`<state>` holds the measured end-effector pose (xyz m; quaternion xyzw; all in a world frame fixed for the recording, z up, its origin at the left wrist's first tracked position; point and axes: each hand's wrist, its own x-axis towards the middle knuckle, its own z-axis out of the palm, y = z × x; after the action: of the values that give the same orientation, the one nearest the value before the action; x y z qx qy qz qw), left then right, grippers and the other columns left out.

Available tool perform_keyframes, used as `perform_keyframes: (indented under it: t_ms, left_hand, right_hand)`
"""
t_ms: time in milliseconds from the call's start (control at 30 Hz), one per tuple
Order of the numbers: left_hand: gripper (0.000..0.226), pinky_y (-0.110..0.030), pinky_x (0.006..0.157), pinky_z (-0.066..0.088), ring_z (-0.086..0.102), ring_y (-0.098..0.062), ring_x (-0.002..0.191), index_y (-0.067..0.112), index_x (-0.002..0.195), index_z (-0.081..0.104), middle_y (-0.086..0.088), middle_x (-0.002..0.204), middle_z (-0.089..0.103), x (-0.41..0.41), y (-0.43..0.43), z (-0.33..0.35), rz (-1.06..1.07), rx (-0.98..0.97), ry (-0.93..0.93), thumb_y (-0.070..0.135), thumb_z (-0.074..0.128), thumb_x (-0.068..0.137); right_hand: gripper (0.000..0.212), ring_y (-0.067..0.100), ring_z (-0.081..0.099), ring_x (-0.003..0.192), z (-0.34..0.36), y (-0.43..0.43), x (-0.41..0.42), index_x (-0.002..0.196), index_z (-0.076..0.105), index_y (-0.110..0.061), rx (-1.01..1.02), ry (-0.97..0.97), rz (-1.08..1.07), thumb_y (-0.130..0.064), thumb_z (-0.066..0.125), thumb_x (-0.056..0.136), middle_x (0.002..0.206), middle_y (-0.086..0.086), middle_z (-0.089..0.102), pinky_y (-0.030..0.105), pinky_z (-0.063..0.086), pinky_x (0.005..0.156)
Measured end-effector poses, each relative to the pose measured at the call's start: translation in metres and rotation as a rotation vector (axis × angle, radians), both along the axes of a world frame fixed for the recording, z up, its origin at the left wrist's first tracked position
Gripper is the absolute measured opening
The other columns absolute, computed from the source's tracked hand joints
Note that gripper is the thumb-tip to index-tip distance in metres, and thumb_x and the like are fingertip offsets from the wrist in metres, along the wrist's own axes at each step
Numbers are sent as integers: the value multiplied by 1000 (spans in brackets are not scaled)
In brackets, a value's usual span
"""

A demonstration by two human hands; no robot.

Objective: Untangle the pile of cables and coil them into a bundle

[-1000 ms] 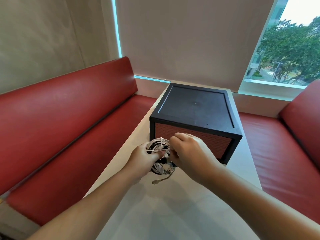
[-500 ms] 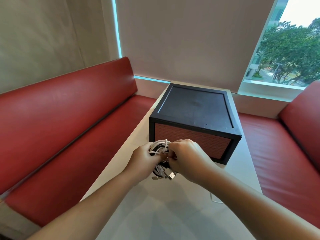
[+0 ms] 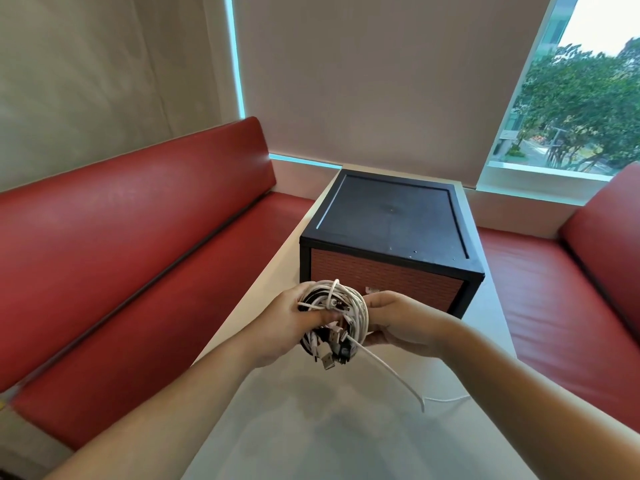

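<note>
Item: cable bundle (image 3: 346, 306), white and dark leads wound into one coil, held above the desk (image 3: 311, 427) just in front of a black box (image 3: 391, 220) with a brick-pattern face.

Left hand (image 3: 284, 323): grip closed round the coil's left side, thumb laid across the turns.

Right hand (image 3: 401, 323): grip curled on the coil's right edge, thumb above and fingers beneath.

Orientation: the coil is an oval. Its long axis runs from the far, upper end down to the near, lower end, where the USB plugs (image 3: 327, 362) hang in a cluster. One loose white tail (image 3: 388, 372) leaves the lower right and slopes down to the desk, its end pointing toward the person.

Step in hand, as judged: winding in that last tail. Done well, the left thumb would pin the existing turns while the right hand feeds the tail round in the same direction, with light tension and no twist, and tucks the end under a turn.

Surroundings: red bench (image 3: 138, 254) along the wall.
</note>
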<state>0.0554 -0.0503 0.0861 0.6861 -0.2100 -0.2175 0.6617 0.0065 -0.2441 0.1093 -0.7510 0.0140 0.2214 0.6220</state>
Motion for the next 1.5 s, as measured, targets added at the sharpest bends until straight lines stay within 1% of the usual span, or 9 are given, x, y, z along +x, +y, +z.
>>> perform_keyframes:
  t_ms: [233, 367, 533, 667, 767, 900, 1067, 1300, 1500]
  left_hand:
    - [37, -18, 69, 50, 67, -4, 85, 19, 119, 60, 9, 89, 73, -2, -1, 4, -92, -15, 46, 7, 69, 85]
    - [43, -23, 69, 51, 66, -10, 85, 19, 118, 61, 4, 90, 71, -5, 1, 6, -114, -17, 68, 22, 77, 78]
    - [35, -15, 65, 49, 65, 0, 75, 15, 117, 61, 11, 80, 71, -5, 5, 8, -150, 26, 68, 3, 68, 85]
    - [35, -15, 65, 48, 64, 1, 76, 17, 117, 61, 12, 82, 71, -2, 6, 10, -170, 96, 28, 1, 68, 87]
    - [32, -16, 67, 50, 65, 0, 78, 20, 111, 63, 10, 85, 72, 3, 9, 13, -179, 156, -30, 2, 69, 86]
    - [30, -22, 69, 52, 65, -6, 79, 21, 110, 64, 4, 89, 73, 9, 20, 14, -181, 232, -54, 6, 72, 85]
    - [29, -22, 75, 51, 65, -6, 85, 16, 111, 66, 2, 92, 72, 20, 42, 14, -143, 280, -72, 7, 73, 84]
    - [35, -17, 76, 50, 68, -5, 93, 17, 117, 65, 1, 104, 74, 24, 54, 19, -185, 364, -147, 15, 75, 84]
    - [39, -19, 76, 50, 68, -8, 97, 19, 117, 65, 1, 105, 73, 28, 67, 22, -168, 355, -94, 15, 77, 80]
  right_hand:
    - [18, 18, 65, 78, -2, 9, 0, 108, 62, 6, 181, -32, -18, 4, 54, 92, 91, 13, 68, 29, 56, 73]
    - [8, 13, 56, 58, 2, 11, 1, 93, 53, -7, 289, -27, -176, 0, 49, 96, 72, 6, 59, 24, 51, 53]
    - [24, 13, 45, 52, 1, -7, 5, 88, 44, -12, 394, -14, -157, 12, 50, 87, 60, 2, 42, 26, 50, 55]
    - [25, 13, 45, 56, 2, -22, 11, 95, 51, -9, 111, -130, -18, 2, 67, 79, 66, 2, 48, 24, 45, 56]
    - [16, 10, 41, 58, 7, -25, 15, 97, 57, -11, -294, -310, 112, -12, 69, 87, 63, -5, 44, 23, 41, 57]
    - [22, 11, 49, 66, 2, -29, 20, 74, 53, -32, -848, -487, 246, -44, 58, 92, 73, -6, 56, 28, 41, 63]
    - [37, 17, 52, 68, -7, -47, 19, 71, 53, -22, -924, -537, 152, -48, 46, 97, 71, 1, 58, 38, 46, 68]
    - [28, 11, 47, 73, -5, -63, 20, 82, 49, -35, -1194, -686, 200, -53, 35, 98, 65, -21, 40, 24, 33, 60]
    - [46, 13, 57, 73, -14, -89, 21, 82, 46, -31, -1397, -762, 182, -62, 13, 90, 76, -14, 55, 29, 38, 66]
